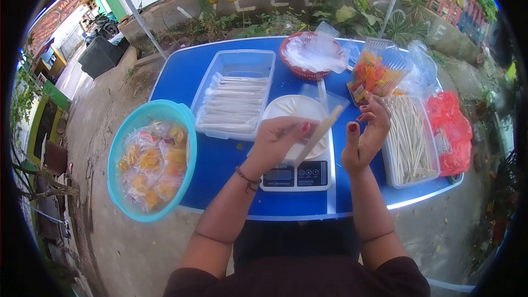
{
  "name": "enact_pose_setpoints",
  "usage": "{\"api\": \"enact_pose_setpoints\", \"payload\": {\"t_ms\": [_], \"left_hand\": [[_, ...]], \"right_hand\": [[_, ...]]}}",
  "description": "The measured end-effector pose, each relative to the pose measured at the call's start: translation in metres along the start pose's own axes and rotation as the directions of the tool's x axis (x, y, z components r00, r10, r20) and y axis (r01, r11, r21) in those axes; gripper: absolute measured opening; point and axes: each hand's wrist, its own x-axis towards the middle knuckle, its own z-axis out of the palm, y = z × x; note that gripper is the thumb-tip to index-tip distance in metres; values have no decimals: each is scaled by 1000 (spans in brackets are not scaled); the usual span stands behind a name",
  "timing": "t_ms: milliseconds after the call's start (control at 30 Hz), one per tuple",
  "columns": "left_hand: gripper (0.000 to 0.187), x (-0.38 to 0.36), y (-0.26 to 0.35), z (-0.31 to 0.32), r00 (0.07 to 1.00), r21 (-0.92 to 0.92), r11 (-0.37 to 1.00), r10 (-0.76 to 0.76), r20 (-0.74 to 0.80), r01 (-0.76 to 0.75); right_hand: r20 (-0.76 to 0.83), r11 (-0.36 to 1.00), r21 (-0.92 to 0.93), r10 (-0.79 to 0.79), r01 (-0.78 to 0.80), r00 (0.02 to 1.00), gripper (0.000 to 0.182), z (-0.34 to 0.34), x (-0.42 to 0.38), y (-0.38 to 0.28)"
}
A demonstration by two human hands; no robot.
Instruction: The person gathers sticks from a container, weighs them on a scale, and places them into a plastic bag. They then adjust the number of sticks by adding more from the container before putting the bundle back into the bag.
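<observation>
- The desk (214, 184) has a bright blue top with a pale edge, and it stands outdoors on a grey concrete ground (148, 247).
- The left hand (279, 140) is closed on one pale strip (320, 133), which is a little blurred. This strip is tilted in the air, above the white scale (296, 177).
- The right hand (367, 135) is raised beside the strip. It is open, with the fingers partly bent, and I see no thing in its grip.
- On the scale there is a white round plate (278, 111), and some pale pieces lie on it.
- To the left of the scale is a clear plastic box (245, 59) with many thin wrapped sticks (234, 99) in a pile.
- At the left edge of the desk is a turquoise basin (114, 179). It carries small clear bags with yellow and orange content (149, 159).
- Behind the scale, a red basket (305, 72) holds clear plastic bags (312, 52).
- On the right side, a box (434, 171) is full of long pale sticks (408, 137). A red plastic bag (456, 132) lies just beside it, and colourful packets (374, 77) are behind, in a clear container (399, 65).
- Farther away there are green plants (264, 27), a low wall (258, 3) with big pale letters, and a colourful fence (448, 3).
</observation>
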Motion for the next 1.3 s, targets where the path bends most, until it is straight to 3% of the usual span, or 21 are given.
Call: {"api": "enact_pose_setpoints", "payload": {"t_ms": [133, 233, 367, 467, 667, 867, 967, 1067, 1167, 1300], "left_hand": [[25, 0, 1, -1, 973, 0, 991, 131, -189, -134], [25, 3, -2, -1, 962, -28, 987, 146, -231, -156], [23, 1, -3, -3, 954, -48, 980, 174, -245, -192], [23, -1, -7, -5, 969, 57, 987, 158, -192, -149], [22, 2, -8, -6, 975, -40, 998, 36, -219, -46], [21, 0, -9, -4, 966, -38, 992, 109, -236, -121], [20, 2, -5, -5, 966, 7, 998, 60, -253, -61], [19, 6, -15, -11, 969, 7, 996, 86, -230, -86], [19, 6, -12, -10, 961, 0, 984, 173, -217, -178], [20, 7, -14, -12, 971, 187, 981, 97, -218, -56]], "right_hand": [[455, 987, -80, 162, -141, 876, 25, -9, 0, 0], [655, 983, -181, 105, 20, 749, 22, -1, -5, -4], [540, 988, -88, 152, -124, 828, 19, 3, -22, 0], [500, 987, -81, 163, -141, 851, 16, 4, -21, -1], [498, 977, -172, 194, -123, 845, 13, 5, -19, 0], [456, 967, -135, 254, -215, 853, 10, 4, -19, -2], [501, 967, -212, 231, -141, 834, 11, 5, -19, -2], [555, 952, -255, 287, -169, 781, 12, 7, -25, 2], [561, 973, -229, 162, -36, 812, 16, 7, -22, 2], [522, 954, -255, 275, -160, 808, 49, 8, -25, 0]]}}
